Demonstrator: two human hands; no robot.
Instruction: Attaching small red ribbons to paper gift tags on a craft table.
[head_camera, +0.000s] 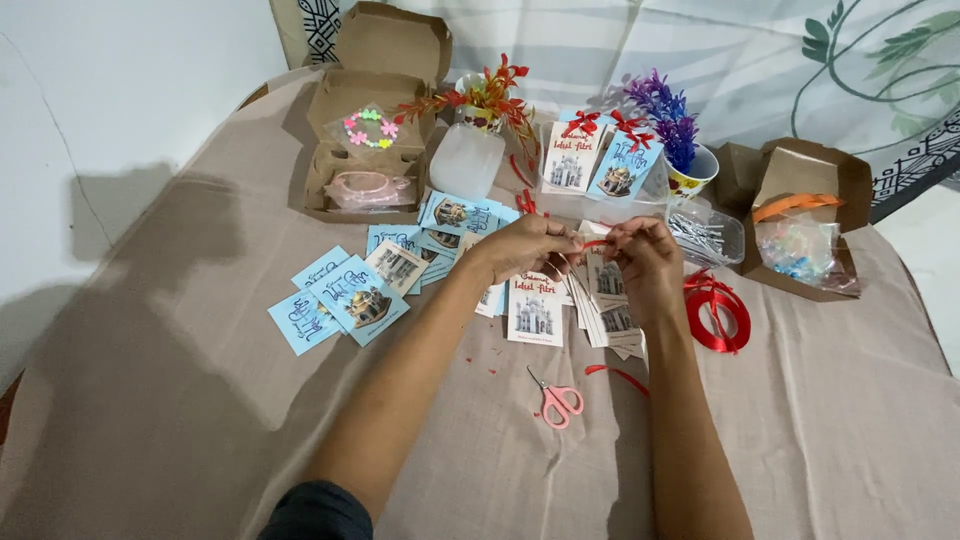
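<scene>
A: What lies at the left of the counter (150, 400)?

B: Blue cards (340, 298) fanned out, below an open brown box (365, 150).

A: And the hands?

B: At the middle, the left hand (525, 247) and right hand (640, 255) nearly meet, each with fingers pinched shut on a short red ribbon (597, 243) stretched between them (above white cards (536, 310)). Pink scissors (556, 400) lie nearer the viewer; a red ribbon coil (718, 312) sits just right.

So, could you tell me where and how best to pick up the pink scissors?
Probably by the pink loops: the scissors lie flat on the cloth, closed, blades pointing up-left, handles toward the person. Come from above on the near side, pinching the loops.
</scene>
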